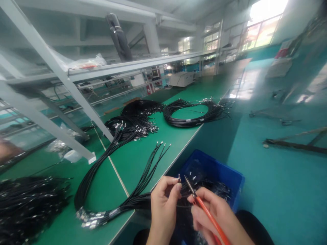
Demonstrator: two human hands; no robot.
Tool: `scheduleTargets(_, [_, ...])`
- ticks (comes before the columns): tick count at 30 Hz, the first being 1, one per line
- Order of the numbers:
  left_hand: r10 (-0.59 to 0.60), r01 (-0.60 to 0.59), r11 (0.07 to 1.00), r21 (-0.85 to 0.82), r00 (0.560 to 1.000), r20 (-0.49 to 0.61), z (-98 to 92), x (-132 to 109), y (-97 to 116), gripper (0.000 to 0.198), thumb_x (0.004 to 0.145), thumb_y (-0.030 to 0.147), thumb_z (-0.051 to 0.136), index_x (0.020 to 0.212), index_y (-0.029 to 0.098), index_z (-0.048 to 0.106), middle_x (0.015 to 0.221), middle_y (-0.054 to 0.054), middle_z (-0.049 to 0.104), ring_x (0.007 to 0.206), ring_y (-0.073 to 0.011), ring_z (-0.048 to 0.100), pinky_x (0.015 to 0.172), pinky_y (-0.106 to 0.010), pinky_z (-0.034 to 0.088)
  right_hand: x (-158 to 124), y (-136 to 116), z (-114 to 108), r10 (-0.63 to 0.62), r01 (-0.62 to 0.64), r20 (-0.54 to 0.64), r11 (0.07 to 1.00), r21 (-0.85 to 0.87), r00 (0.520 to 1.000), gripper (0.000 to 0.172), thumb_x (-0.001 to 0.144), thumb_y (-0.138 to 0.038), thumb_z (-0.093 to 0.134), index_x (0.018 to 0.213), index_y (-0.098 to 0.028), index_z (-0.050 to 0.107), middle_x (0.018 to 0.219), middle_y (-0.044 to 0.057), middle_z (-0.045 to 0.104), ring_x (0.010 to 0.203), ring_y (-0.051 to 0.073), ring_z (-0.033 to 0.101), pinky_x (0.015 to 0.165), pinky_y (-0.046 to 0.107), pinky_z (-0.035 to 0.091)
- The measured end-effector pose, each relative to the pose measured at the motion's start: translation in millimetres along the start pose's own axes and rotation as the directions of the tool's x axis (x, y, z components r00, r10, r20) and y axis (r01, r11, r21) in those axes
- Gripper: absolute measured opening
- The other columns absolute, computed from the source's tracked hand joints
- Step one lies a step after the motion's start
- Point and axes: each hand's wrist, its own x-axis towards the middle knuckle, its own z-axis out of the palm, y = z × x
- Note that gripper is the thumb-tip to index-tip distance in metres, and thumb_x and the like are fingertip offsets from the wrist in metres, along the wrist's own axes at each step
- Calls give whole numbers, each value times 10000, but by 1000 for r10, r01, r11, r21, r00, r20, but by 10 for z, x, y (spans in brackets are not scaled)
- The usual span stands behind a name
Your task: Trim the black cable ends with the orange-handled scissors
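My left hand [165, 204] pinches the end of a black cable [179, 180] between thumb and fingers, its small light tip pointing up. Just to the right, my right hand [213, 209] grips orange-handled pliers [208, 212] with a slim, pointed metal nose. The nose is close to the cable end, apart from it. A bundle of black cables [138, 200] runs over the table edge beside my left hand. Whether the held cable belongs to this bundle, I cannot tell. Below both hands sits a blue bin [236, 177] holding dark cables or scraps.
On the green table [133, 163] lie a large cable coil [184, 122], a cable pile [140, 107] and another dark heap [30, 204]. A white roll [73, 156] stands near the slanted shelf post [84, 115]. Farther right, a wheeled frame [293, 144] rests on the floor.
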Motion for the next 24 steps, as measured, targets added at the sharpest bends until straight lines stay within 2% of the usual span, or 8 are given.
scheduleTargets(4, [-20,20,999,-27,1000,10,21,2,14,54,789,235,611,781,183,621,697,16,581,605,-125,550,559,-216,457,6,28,-12,32,-31,54,999,-7,998,272,693,-318,659,820,-159,479,520,-11,615,273,-9,330,301,121,225])
scheduleTargets(13, [19,-19,999,51,1000,7,47,-1,70,67,778,212,599,732,167,619,677,0,602,608,-139,568,570,-225,455,64,-3,-12,27,-27,48,1000,1,998,283,741,-365,635,858,-160,478,550,-32,625,259,14,402,290,130,278])
scheduleTargets(20, [20,-20,994,104,1000,0,90,5,85,87,779,203,584,706,173,619,679,-10,612,642,-159,586,602,-243,462,82,-2,-37,30,-29,70,1000,-8,997,301,752,-414,620,855,-171,477,549,-17,633,253,19,386,292,136,275])
scheduleTargets(24, [18,-17,991,132,1000,-5,90,19,34,82,791,209,574,731,178,620,696,-9,618,651,-161,588,599,-240,457,65,49,-44,69,-69,2,996,-50,998,229,720,-325,653,797,-188,485,492,-40,593,317,54,435,355,160,326])
